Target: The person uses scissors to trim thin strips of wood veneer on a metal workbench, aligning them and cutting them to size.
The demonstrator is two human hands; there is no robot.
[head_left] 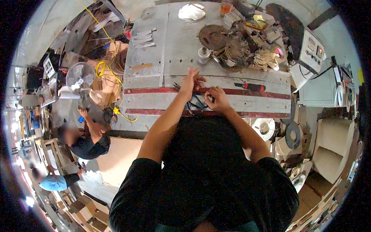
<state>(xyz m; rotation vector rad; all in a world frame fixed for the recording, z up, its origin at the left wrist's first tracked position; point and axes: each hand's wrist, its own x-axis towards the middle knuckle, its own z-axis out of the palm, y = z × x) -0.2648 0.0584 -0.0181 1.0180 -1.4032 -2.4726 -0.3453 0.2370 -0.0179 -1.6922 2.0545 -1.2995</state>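
Observation:
My left hand point(192, 82) is over the front part of the grey workbench point(150, 102), fingers stretched out and apart. Just to its right, my right hand point(217, 99) is closed, its fingertips curled inward; what they grip, if anything, is hidden. Between my hands and my body lies a dark blue, looped item point(196, 105), partly covered, whose kind I cannot make out. A dark pointed tip point(177, 86) shows beside my left wrist. Right of my hands rests a tool with a red and black handle point(255, 87).
Behind my hands stand a metal canister point(203, 54) and a greasy heap of machine parts point(235, 48). A white cloth point(192, 12) and metal strips point(143, 38) lie farther back. A control box point(311, 51) is at right. Left are a fan point(80, 77) and a co-worker point(89, 141).

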